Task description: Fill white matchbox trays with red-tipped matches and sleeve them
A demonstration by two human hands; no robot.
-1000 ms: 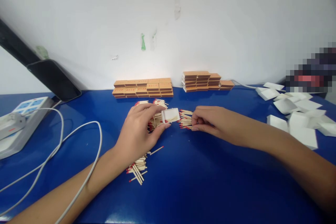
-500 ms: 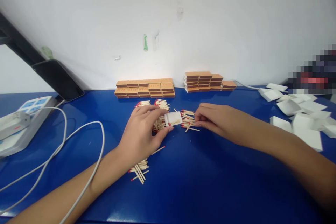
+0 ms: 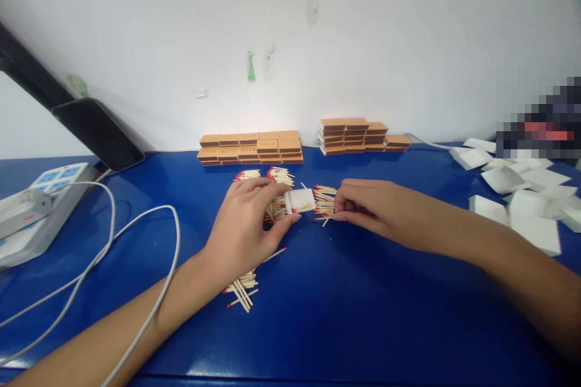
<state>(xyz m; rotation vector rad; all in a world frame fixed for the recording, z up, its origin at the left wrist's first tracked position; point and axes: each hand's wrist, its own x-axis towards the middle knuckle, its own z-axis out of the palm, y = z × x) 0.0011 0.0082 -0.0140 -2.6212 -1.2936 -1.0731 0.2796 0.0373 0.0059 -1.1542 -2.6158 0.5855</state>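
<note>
My left hand (image 3: 245,221) is closed on a small white matchbox tray (image 3: 301,198), thumb on its near side and fingers on its far side. A few matches lie inside the tray along its near wall. My right hand (image 3: 370,205) pinches at the right ends of a bunch of red-tipped matches (image 3: 324,202), just right of the tray; its fingertips are partly hidden. More matches (image 3: 275,211) lie partly covered by my left hand. Two piles (image 3: 280,175) sit behind that hand, and a crossed heap of matches (image 3: 242,291) lies below the left wrist.
Stacked brown matchboxes (image 3: 249,148) stand against the wall, with a second stack (image 3: 351,138) to their right. Several white trays (image 3: 535,230) are scattered at the right. On the left are a power strip (image 3: 63,217), a phone (image 3: 102,136) and looping white cables (image 3: 177,248).
The view has shifted slightly. My right hand stays pinched at the matches, and a loose match near its fingertips has moved. My left hand keeps the tray in place.
</note>
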